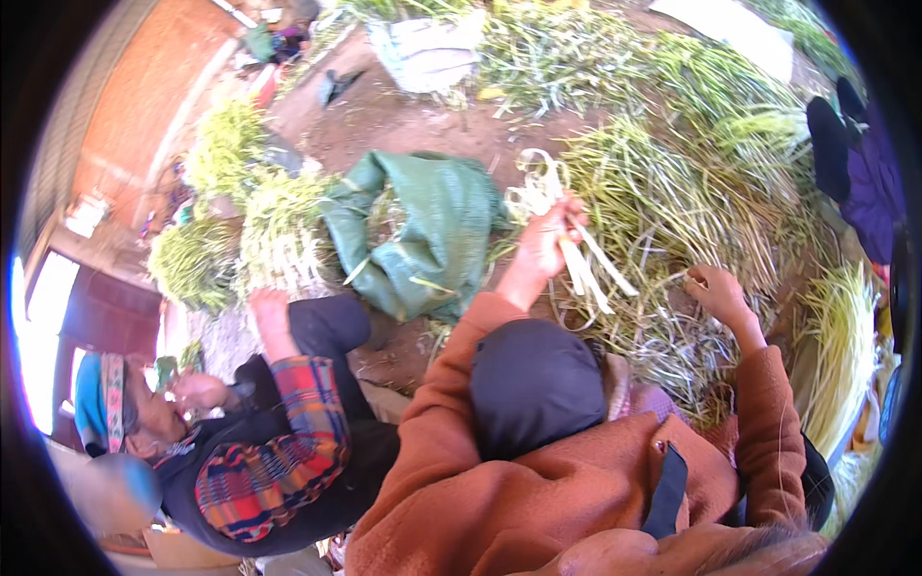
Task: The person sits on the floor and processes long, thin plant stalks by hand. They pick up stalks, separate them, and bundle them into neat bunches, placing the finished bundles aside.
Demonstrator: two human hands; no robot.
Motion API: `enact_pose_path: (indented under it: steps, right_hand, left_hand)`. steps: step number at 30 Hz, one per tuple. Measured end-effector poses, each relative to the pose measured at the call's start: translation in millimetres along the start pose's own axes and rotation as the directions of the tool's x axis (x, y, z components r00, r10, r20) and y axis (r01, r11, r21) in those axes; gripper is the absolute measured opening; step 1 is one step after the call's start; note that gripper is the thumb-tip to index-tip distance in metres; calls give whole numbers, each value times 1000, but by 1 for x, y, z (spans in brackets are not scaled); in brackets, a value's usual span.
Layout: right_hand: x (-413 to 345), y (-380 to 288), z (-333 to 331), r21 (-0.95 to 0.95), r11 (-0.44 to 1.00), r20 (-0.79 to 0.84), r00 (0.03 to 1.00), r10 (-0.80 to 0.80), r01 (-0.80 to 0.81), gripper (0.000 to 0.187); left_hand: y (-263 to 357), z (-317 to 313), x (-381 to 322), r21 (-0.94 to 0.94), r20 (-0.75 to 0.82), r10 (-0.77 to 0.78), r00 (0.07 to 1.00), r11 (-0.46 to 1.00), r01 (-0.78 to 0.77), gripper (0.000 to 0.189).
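My left hand [547, 234] is closed around a bundle of pale flat plant strips [587, 277]. Some strips curl out above the fingers, and cut-looking ends point down to the right. To the right, my right hand [720, 294] is over loose, tangled stalks [663, 353] with its fingers bent; a thin pale strand runs close to the fingertips, and whether it is gripped is unclear. Beyond both hands spreads a heap of long yellow-green stalks [648, 194]. My dark-covered knee [536, 389] is below the left hand.
A crumpled green woven sack [446, 230] lies left of my left hand. Bundles of stalks [281, 223] stand beyond it. A seated person in plaid sleeves [274, 475] is close on my left. A white sack [428, 50] sits farther off, and pale stalks [839, 353] stand at right.
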State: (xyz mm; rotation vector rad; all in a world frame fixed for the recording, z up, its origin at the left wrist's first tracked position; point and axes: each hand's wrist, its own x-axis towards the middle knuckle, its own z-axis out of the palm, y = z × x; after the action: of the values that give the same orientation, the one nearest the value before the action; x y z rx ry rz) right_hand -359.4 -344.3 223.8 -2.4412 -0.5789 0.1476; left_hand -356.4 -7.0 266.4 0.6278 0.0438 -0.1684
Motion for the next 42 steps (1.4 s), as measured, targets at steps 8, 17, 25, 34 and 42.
enact_pose_path:
  steps: [8,17,25,34,42]
  right_hand:
    - [7,-147,-44,523,835,-159,982,-105,173,35]
    - [-35,-205,-76,404,886,-169,971,-170,226,27]
    - [-56,-222,-72,786,590,-184,981,-62,184,36]
    - [-67,-232,-69,707,661,-288,956,-55,251,28]
    - [-38,-236,-45,744,661,-234,965,117,100,34]
  left_hand:
    - [7,84,-19,135,110,49,993,989,-63,12]
    - [25,155,-46,209,181,221,958,943,-257,17]
    - [35,209,-87,56,216,313,925,942,-332,15]
    - [28,219,-89,-119,237,337,911,941,-317,21]
    - [24,175,-70,-214,127,388,913,909,-357,31]
